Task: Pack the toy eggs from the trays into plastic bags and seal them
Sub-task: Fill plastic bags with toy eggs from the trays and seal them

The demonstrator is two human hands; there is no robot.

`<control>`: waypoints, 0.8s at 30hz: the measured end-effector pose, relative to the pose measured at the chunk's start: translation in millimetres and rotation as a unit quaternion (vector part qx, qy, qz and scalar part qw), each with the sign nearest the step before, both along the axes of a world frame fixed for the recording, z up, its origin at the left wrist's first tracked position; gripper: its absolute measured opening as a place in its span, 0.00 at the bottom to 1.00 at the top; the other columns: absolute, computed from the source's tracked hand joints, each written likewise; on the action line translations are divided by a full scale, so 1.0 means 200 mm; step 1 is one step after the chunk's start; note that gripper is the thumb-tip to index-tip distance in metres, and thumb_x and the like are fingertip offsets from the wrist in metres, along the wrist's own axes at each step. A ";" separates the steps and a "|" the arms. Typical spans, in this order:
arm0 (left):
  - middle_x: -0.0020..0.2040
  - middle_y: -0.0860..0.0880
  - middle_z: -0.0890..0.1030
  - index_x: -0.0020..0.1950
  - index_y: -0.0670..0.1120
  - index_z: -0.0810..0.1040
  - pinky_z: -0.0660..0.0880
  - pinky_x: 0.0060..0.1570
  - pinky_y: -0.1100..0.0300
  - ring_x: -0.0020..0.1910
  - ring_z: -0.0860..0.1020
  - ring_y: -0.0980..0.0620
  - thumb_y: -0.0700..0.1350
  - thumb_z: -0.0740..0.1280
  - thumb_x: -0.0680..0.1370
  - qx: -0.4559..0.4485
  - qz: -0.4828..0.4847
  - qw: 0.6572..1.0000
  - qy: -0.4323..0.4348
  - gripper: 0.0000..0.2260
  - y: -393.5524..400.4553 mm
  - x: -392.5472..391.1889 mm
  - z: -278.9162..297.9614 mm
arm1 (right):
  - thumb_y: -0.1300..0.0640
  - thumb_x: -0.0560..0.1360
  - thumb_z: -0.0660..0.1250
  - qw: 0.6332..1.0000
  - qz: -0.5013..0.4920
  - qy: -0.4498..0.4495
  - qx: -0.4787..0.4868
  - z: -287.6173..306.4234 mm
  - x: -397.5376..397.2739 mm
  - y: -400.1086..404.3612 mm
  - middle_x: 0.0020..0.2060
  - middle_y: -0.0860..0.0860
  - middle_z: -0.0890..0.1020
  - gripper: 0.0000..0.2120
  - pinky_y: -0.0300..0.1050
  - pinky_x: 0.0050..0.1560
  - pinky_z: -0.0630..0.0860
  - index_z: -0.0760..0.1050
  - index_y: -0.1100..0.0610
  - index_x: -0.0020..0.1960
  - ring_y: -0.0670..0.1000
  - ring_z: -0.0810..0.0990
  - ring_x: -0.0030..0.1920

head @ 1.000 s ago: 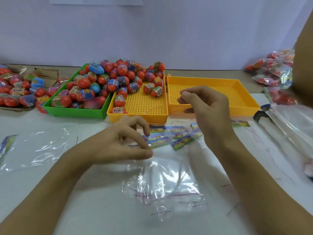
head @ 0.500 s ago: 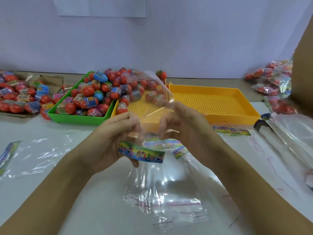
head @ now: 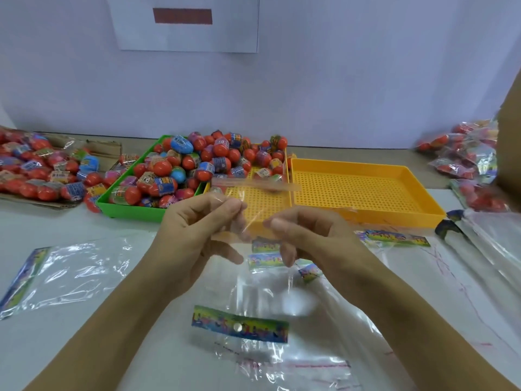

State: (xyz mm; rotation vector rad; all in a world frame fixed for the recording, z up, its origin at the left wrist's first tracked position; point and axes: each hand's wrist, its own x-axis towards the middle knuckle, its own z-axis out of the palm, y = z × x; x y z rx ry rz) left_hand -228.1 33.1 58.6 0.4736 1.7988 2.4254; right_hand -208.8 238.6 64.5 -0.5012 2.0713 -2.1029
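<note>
I hold a clear plastic bag [head: 262, 289] upside down above the table, its colourful header card [head: 239, 324] hanging at the bottom. My left hand [head: 194, 235] pinches one side of the bag's open mouth and my right hand [head: 307, 238] pinches the other. Toy eggs [head: 197, 165], mostly red with printed wrappers, are heaped in the green tray [head: 127, 208] and spill into the left yellow tray [head: 265, 201]. The right yellow tray [head: 366, 190] holds no eggs.
More loose eggs [head: 36, 170] lie on cardboard at the far left. Packed bags of eggs [head: 468, 162] pile up at the right. An empty bag [head: 64, 275] lies flat on the left; more bags with header cards [head: 394, 238] lie before the trays. A roll of clear bags [head: 490, 238] sits at right.
Both hands picked a bag up from the pile, lifted it and turned it, so its header card now hangs low. The view tilted upward.
</note>
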 end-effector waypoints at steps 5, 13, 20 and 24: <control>0.28 0.45 0.76 0.34 0.45 0.79 0.72 0.21 0.64 0.23 0.74 0.51 0.55 0.83 0.61 0.018 -0.035 0.999 0.015 0.18 0.00 0.00 0.00 | 0.52 0.72 0.71 0.999 -0.029 -0.018 -0.032 0.01 0.00 0.00 0.27 0.51 0.75 0.09 0.40 0.34 0.72 0.84 0.56 0.43 0.50 0.72 0.31; 0.36 0.46 0.77 0.52 0.43 0.85 0.75 0.26 0.59 0.33 0.77 0.50 0.51 0.80 0.66 0.125 -0.155 0.979 -0.039 0.18 0.01 0.02 0.01 | 0.51 0.70 0.71 0.988 0.006 -0.093 -0.121 -0.01 0.00 -0.02 0.23 0.50 0.71 0.09 0.37 0.27 0.66 0.83 0.57 0.41 0.47 0.67 0.24; 0.43 0.45 0.78 0.48 0.45 0.83 0.75 0.34 0.59 0.39 0.77 0.49 0.56 0.77 0.68 0.154 -0.209 0.963 -0.077 0.18 0.04 0.05 0.05 | 0.54 0.74 0.69 0.968 0.067 -0.173 -0.167 0.00 0.02 -0.06 0.24 0.51 0.73 0.08 0.37 0.25 0.64 0.81 0.58 0.41 0.46 0.69 0.21; 0.58 0.43 0.78 0.53 0.48 0.83 0.70 0.54 0.52 0.58 0.74 0.44 0.68 0.67 0.70 0.213 -0.196 0.943 -0.164 0.26 0.03 0.09 0.05 | 0.57 0.77 0.63 0.954 0.105 -0.196 -0.199 0.01 0.02 -0.05 0.24 0.49 0.73 0.14 0.34 0.24 0.67 0.78 0.57 0.34 0.44 0.69 0.20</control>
